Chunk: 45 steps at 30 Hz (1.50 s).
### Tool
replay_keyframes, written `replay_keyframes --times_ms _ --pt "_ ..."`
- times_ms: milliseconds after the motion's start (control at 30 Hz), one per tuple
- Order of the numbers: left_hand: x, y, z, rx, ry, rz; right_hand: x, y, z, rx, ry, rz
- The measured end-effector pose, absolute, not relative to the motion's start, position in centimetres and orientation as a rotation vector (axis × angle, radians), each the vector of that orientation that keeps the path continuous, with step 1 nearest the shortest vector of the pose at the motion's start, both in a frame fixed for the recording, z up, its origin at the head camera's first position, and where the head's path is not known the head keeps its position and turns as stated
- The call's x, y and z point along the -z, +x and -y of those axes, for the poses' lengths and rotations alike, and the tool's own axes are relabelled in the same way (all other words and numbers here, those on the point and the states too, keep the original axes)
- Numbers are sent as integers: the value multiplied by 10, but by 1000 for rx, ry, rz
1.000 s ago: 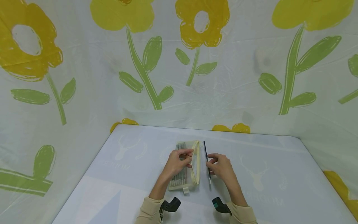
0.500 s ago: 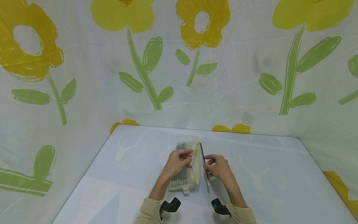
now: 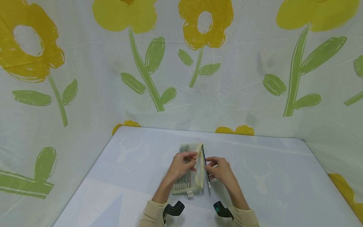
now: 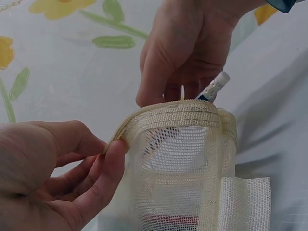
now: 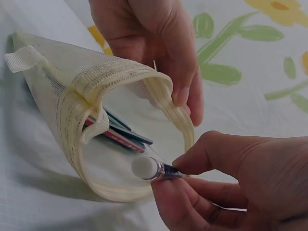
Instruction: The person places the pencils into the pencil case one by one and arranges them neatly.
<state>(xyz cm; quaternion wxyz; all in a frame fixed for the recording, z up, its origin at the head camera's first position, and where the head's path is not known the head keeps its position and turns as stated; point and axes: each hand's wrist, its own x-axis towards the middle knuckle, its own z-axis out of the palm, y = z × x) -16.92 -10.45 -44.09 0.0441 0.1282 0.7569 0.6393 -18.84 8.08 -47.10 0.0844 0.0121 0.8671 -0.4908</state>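
Observation:
A see-through mesh pencil case [image 3: 181, 191] with a cream zip edge lies on the table, its mouth spread wide towards the right. My left hand [image 3: 182, 165] pinches the zip edge [image 4: 168, 114] between thumb and fingers. Between the thumb and fingertips of my right hand [image 3: 220, 168] is a dark pencil [image 3: 208, 179], its white eraser end [image 5: 144, 167] towards me. The pencil is at the mouth of the case, lengthwise along the opening; whether it has passed the rim is unclear. Several other pencils [image 5: 120, 138] lie inside, at the far side of the opening.
A pale fabric tab [image 3: 190, 193] sticks out at the near end of the case. The white table [image 3: 278, 164] has faint deer prints. Behind it hangs a flowered curtain [image 3: 235, 94]. Dark wrist cameras [image 3: 223, 209] sit on both wrists.
My right hand has moved left with the pencil, from a gap beside the case up to its mouth. My left hand keeps its pinch, and it and the case have shifted very slightly right.

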Motion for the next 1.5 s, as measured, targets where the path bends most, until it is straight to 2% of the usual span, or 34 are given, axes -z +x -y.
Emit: replay_keyframes --times_ms 533,1500 --pt "442 -168 100 -1949 415 -2307 476 -186 -72 1616 1 -2568" --pt "444 -169 102 -1924 428 -2317 477 -184 -65 1602 -33 -2601"
